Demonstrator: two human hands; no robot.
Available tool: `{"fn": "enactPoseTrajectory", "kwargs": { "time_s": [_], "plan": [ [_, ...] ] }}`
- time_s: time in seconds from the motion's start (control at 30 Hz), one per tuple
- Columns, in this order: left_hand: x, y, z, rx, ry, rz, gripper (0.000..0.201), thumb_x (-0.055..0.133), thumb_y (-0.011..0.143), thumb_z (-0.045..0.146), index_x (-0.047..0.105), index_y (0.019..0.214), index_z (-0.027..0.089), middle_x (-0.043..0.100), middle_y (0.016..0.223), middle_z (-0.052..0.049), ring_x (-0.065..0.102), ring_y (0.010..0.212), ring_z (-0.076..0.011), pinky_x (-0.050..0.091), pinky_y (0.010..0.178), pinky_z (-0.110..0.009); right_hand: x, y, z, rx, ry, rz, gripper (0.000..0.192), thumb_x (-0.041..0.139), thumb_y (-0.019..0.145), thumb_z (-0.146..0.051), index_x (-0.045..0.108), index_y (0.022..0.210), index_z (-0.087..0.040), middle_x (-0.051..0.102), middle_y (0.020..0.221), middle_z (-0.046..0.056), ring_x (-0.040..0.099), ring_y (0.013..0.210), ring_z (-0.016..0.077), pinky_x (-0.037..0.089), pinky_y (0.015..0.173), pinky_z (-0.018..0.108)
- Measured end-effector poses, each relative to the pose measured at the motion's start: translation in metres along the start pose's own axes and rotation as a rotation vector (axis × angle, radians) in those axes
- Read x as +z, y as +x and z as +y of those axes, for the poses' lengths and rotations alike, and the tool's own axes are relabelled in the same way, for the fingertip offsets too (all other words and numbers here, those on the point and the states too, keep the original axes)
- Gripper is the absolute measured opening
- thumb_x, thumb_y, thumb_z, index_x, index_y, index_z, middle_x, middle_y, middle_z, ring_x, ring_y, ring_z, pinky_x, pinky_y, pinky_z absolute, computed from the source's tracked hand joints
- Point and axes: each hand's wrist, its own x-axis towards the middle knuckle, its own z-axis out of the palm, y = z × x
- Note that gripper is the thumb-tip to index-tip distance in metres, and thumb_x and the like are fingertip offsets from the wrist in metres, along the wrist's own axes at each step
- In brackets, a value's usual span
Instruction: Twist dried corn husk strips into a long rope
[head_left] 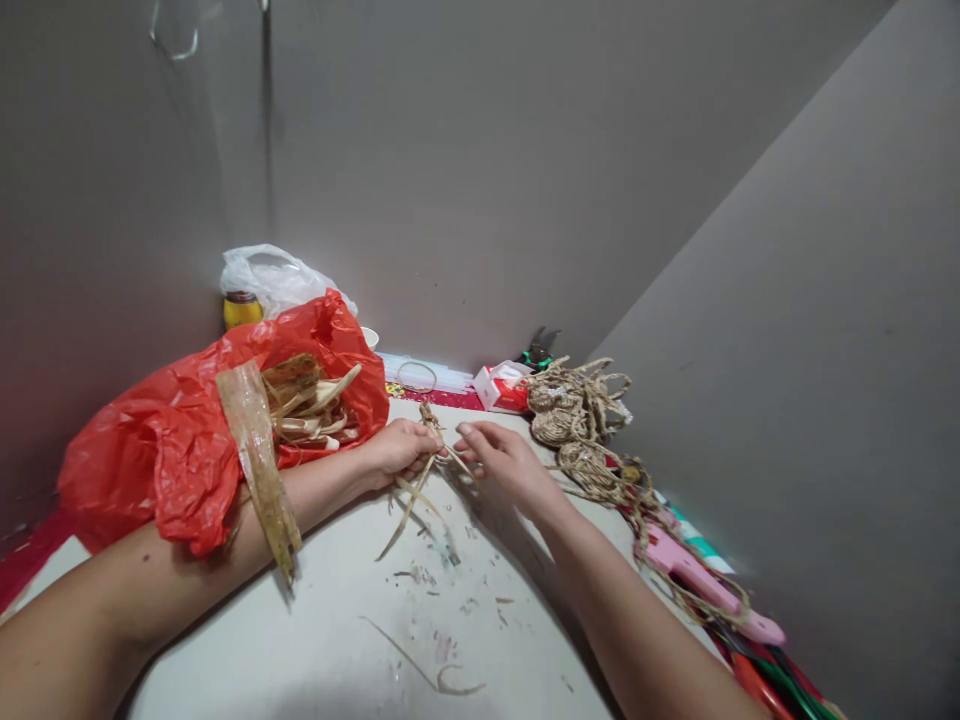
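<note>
My left hand (pixel 409 450) is closed, pinching a small knotted piece of dried plant fibre (pixel 429 415) between thumb and fingers. Its top sticks up above the fingertips, and loose fibre strips (pixel 409 515) hang down toward the table. Just to the right, my right hand (pixel 504 465) has loosely bent fingers with the thumb apart. A thin strip from the knotted piece runs close by its fingertips; a grip on it does not show. A wide, wet-looking strip of dried husk (pixel 259 460) lies across my left forearm.
Left stands a red plastic bag (pixel 172 430) with dried husk (pixel 315 400), before a white bag (pixel 281 280) and yellow jar (pixel 241 310). Coiled twisted cord (pixel 562 405), a tissue box (pixel 502 388), pliers (pixel 540 350) and a pink tool (pixel 697 580) line the white table's (pixel 315 650) right edge. Walls rise behind.
</note>
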Motion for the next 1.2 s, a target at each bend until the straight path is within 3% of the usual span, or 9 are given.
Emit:
{"fn": "enactPoseTrajectory", "kwargs": {
  "time_s": [0.1, 0.2, 0.3, 0.47, 0.57, 0.67, 0.83, 1.07, 1.2],
  "plan": [
    [0.001, 0.000, -0.001, 0.053, 0.044, -0.022, 0.016, 0.057, 0.072, 0.027, 0.052, 0.066, 0.014, 0.033, 0.041, 0.009, 0.018, 0.033, -0.0023, 0.008, 0.037, -0.021, 0.015, 0.005, 0.010, 0.183, 0.219, -0.222, 0.036, 0.052, 0.079, -0.051, 0.056, 0.074, -0.015, 0.059, 0.063, 0.005, 0.049, 0.047, 0.0106, 0.035, 0.040, 0.021],
    [0.002, -0.002, 0.000, 0.097, 0.113, -0.023, 0.019, 0.055, 0.074, 0.028, 0.050, 0.062, 0.014, 0.036, 0.041, 0.008, 0.020, 0.033, -0.0026, 0.010, 0.037, -0.021, 0.020, 0.005, 0.014, 0.281, 0.278, -0.387, 0.039, 0.051, 0.079, -0.052, 0.052, 0.068, -0.015, 0.040, 0.045, -0.005, 0.027, 0.033, 0.0041, 0.018, 0.032, 0.017],
    [0.001, -0.002, 0.001, 0.110, 0.229, -0.043, 0.022, 0.053, 0.076, 0.030, 0.054, 0.062, 0.013, 0.031, 0.038, 0.008, 0.020, 0.033, -0.0034, 0.012, 0.038, -0.021, 0.016, 0.008, 0.020, 0.263, 0.177, -0.434, 0.040, 0.051, 0.080, -0.052, 0.053, 0.067, -0.015, 0.026, 0.041, -0.010, 0.014, 0.033, 0.0028, 0.009, 0.031, 0.018],
    [-0.005, 0.004, 0.000, 0.223, 0.396, -0.114, 0.022, 0.052, 0.076, 0.029, 0.061, 0.069, 0.010, 0.056, 0.057, 0.001, 0.042, 0.050, -0.0059, 0.030, 0.048, -0.017, 0.010, 0.013, 0.026, 0.302, 0.177, -0.516, 0.040, 0.050, 0.080, -0.051, 0.042, 0.059, -0.019, 0.026, 0.038, -0.011, 0.013, 0.031, 0.0030, 0.008, 0.029, 0.018],
    [-0.007, 0.004, 0.006, 0.253, 0.568, -0.074, 0.015, 0.052, 0.074, 0.022, 0.061, 0.069, 0.011, 0.054, 0.059, 0.003, 0.041, 0.053, -0.0059, 0.030, 0.050, -0.017, 0.012, 0.012, 0.025, 0.348, 0.334, -0.521, 0.037, 0.054, 0.078, -0.045, 0.038, 0.058, -0.019, 0.026, 0.041, -0.011, 0.012, 0.032, 0.0024, 0.007, 0.030, 0.016],
    [-0.005, -0.002, 0.016, 0.167, 0.654, -0.075, 0.013, 0.050, 0.074, 0.017, 0.061, 0.070, 0.011, 0.047, 0.051, 0.005, 0.035, 0.046, -0.0048, 0.027, 0.045, -0.016, 0.016, 0.007, 0.023, 0.378, 0.415, -0.460, 0.031, 0.055, 0.077, -0.038, 0.041, 0.058, -0.018, 0.026, 0.040, -0.011, 0.012, 0.033, 0.0021, 0.006, 0.031, 0.016],
    [0.004, -0.012, 0.021, -0.063, 0.447, -0.148, 0.015, 0.042, 0.077, 0.015, 0.055, 0.071, 0.012, 0.047, 0.043, 0.003, 0.036, 0.032, -0.0060, 0.030, 0.037, -0.019, 0.025, -0.001, 0.018, 0.424, 0.529, -0.328, 0.025, 0.055, 0.076, -0.033, 0.046, 0.059, -0.017, 0.027, 0.037, -0.011, 0.012, 0.032, 0.0021, 0.006, 0.031, 0.016],
    [0.025, -0.014, -0.002, -0.022, 0.359, -0.039, 0.009, 0.039, 0.081, 0.013, 0.047, 0.085, 0.014, 0.058, 0.050, 0.000, 0.051, 0.035, -0.0114, 0.037, 0.038, -0.020, 0.033, -0.005, 0.019, 0.477, 0.634, -0.311, 0.030, 0.054, 0.073, -0.025, 0.035, 0.051, -0.019, 0.030, 0.034, -0.008, 0.017, 0.030, 0.0021, 0.008, 0.030, 0.016],
    [0.025, -0.017, 0.007, -0.092, 0.434, -0.058, 0.009, 0.041, 0.082, 0.018, 0.049, 0.086, 0.015, 0.058, 0.049, 0.000, 0.051, 0.037, -0.0115, 0.039, 0.041, -0.021, 0.031, -0.005, 0.021, 0.447, 0.651, -0.286, 0.026, 0.054, 0.067, -0.019, 0.033, 0.052, -0.019, 0.028, 0.036, -0.010, 0.015, 0.031, 0.0014, 0.008, 0.030, 0.015]
  ]
}}
